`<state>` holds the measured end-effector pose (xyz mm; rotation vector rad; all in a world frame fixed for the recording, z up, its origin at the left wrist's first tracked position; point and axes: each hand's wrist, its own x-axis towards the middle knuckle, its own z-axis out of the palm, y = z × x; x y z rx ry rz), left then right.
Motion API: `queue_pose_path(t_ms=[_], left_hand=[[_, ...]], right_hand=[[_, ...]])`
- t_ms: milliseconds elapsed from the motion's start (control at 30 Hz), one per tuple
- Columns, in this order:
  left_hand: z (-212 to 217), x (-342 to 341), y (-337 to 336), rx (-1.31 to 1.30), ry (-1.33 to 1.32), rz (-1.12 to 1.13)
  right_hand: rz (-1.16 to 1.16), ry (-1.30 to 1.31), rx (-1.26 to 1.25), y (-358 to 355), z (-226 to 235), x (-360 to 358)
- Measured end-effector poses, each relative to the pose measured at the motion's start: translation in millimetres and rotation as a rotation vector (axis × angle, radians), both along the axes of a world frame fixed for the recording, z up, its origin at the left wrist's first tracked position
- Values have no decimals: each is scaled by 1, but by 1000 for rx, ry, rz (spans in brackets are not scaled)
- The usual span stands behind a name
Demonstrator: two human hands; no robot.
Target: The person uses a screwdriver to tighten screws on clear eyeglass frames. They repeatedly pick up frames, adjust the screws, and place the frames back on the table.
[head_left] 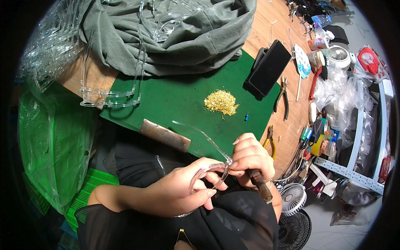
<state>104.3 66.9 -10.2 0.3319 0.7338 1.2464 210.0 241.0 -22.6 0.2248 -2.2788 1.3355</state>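
Over my lap, my left hand [177, 189] is closed around a clear plastic eyeglass frame [196, 178]. One thin temple [207, 138] of it sticks out over the green mat, toward the far left. My right hand [252, 158] meets the frame at the hinge corner, its fingers wrapped round a screwdriver [261, 186] with a dark brown handle that points back toward me. The screwdriver's tip is hidden by my fingers. Beyond my hands lies a heap of tiny gold-coloured metal pieces [221, 103] on the mat. A small blue pin-like piece [246, 117] rests beside it.
The green mat [166, 96] bears a textured metal strip [164, 135] at its near edge and a black phone on a stand [268, 68]. Pliers [282, 98] and yellow-handled cutters [270, 141] lie right. More clear frames [110, 98] and grey cloth [179, 54] are at the far left.
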Motion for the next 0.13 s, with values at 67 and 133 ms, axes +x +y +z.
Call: queue_pose_path(t_ms=[67,133], left_hand=[[-1,-1,1,-7,-54,15],[0,-3,2,-11,-76,18]], right_hand=[[-13,-21,-38,-1,1,0],[-31,-59,-125,-4,1,1]])
